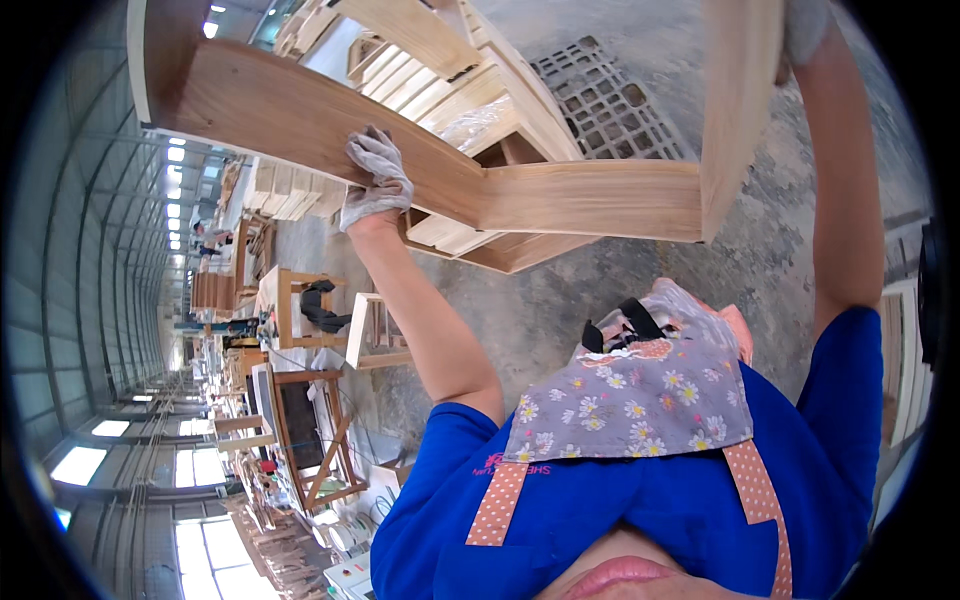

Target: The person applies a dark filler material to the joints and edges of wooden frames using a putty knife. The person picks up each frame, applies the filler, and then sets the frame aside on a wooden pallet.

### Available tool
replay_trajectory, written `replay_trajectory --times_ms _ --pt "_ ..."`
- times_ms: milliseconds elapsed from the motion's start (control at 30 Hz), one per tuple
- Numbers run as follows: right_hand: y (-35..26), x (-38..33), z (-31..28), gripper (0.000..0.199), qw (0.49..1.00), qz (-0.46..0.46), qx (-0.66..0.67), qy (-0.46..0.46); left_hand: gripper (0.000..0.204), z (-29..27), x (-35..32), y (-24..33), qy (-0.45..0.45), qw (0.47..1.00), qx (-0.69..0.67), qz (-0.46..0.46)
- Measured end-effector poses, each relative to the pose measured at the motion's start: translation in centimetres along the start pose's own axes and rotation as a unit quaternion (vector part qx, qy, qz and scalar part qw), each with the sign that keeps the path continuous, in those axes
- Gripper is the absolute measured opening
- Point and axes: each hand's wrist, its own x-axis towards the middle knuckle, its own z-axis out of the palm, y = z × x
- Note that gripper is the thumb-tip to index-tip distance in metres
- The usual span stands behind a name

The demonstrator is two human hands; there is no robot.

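A bottomless wooden box frame is held up before me, its boards brown inside with paler edges. My left hand, in a light grey work glove, is closed over the edge of the left board, fingers lying against the inner face. At the upper right my right hand, also gloved, grips the outside of the tall right-hand board. The picture's top edge and that board hide part of its fingers. Beyond the frame, more pale wooden box frames are stacked, with clear plastic film on one.
A dark plastic grid pallet lies on the concrete floor behind the frame. To the left stand stacked boards, a small wooden frame and a workbench. Another person is far off at the left.
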Motion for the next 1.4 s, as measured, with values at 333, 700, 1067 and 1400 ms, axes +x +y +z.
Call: replay_trajectory --times_ms 333,700,1067,1400 --pt "1.6 2.8 -1.0 0.04 0.953 0.28 0.028 -0.114 0.034 -7.8 3.2 1.2 0.054 0.996 -0.057 -0.041" --pt "-1.2 0.7 -0.7 0.035 0.969 0.239 -0.063 -0.015 0.025 -12.2 7.4 -0.5 0.056 0.991 -0.035 -0.112" --pt "-0.9 0.4 -0.9 0.031 0.967 0.216 -0.13 0.03 0.026 -14.8 8.9 -1.5 0.061 0.994 -0.015 -0.088" --pt "-1.5 0.1 -3.0 0.028 0.954 0.257 -0.143 0.052 0.037 -19.5 12.9 -4.8 0.098 0.991 0.079 -0.042"
